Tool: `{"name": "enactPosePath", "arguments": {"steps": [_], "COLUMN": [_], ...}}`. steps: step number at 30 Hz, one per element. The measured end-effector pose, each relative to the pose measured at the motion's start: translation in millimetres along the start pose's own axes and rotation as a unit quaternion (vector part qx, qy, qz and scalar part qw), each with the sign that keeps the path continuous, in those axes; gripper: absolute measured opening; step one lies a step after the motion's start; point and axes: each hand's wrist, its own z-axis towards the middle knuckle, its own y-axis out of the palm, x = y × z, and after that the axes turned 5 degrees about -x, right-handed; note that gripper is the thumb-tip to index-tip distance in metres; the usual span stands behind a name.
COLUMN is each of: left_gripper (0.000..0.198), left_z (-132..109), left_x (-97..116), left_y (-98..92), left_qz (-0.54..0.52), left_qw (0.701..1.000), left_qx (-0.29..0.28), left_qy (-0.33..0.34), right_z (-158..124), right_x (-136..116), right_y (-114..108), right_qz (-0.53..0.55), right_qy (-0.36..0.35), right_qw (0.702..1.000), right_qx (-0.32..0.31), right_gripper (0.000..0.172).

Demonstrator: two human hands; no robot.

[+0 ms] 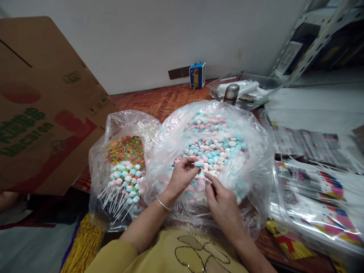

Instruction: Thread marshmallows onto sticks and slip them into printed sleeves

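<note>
My left hand (pixel 184 174), with a bracelet at the wrist, pinches a pale blue and white marshmallow (pixel 198 164) between thumb and fingertips. Just right of it, my right hand (pixel 218 195) is closed in a pinch, its fingertips close to the marshmallow; whatever they hold is too small to make out. Both hands are over a large clear plastic bag (pixel 256 151) full of pink, white and blue marshmallows (pixel 210 151). To the left, finished-looking candy skewers (pixel 129 180) on white sticks (pixel 115 203) rest on a bag of small colourful gummies (pixel 126 149).
A large cardboard box (pixel 42 113) stands at the left. Behind the bags are a small blue box (pixel 197 75) and a clear tray (pixel 273 93) with a metal-topped container (pixel 231 94). Printed plastic packets (pixel 318 220) fill the right side, below a white shelf rack (pixel 308 41).
</note>
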Motion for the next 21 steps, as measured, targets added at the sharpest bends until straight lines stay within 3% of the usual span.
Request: {"name": "enactPosePath", "arguments": {"steps": [7,12,18,21], "left_gripper": [0.024,0.022,0.024,0.045], "left_z": [1,-1,-24,-46], "left_x": [-10,-15,-17,1], "left_y": [-9.4,-9.9,-9.5,-25.2], "left_qz": [0.065,0.040,0.192,0.257], "left_qw": [0.997,0.998,0.969,0.946], "left_qx": [-0.036,-0.043,-0.015,-0.036], "left_qy": [0.035,0.036,0.154,0.195], "right_z": [5,7,9,6], "right_x": [2,0,4,3], "right_y": [1,6,22,30], "right_qz": [-0.007,-0.008,0.038,0.112], "right_qy": [0.001,0.003,0.029,0.056], "right_qw": [1.000,1.000,0.999,0.992], "right_qx": [-0.016,-0.014,0.019,0.003], "right_gripper": [0.040,0.036,0.027,0.034]}}
